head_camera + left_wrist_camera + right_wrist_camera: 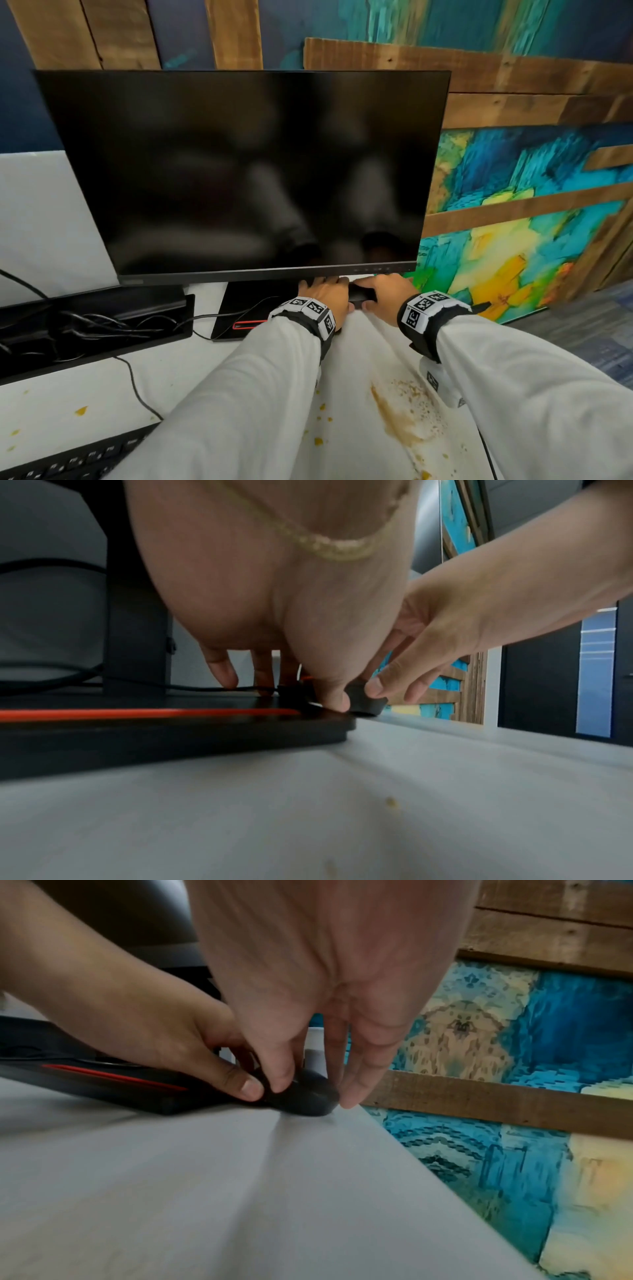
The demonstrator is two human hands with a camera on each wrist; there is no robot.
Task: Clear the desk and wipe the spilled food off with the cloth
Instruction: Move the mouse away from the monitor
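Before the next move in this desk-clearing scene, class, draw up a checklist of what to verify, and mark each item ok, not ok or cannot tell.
1. Both hands on the mouse: ok. The left hand and right hand grip the black mouse.
2. Mouse clear of the desk edge: not ok. It sits at the edge of the white desk.
3. Mouse cable free: cannot tell. A thin cable runs over the monitor base.
4. Spill wiped: not ok. The brown spill remains.
5. Cloth at hand: cannot tell. None is in view.
6. Keyboard cleared: not ok.
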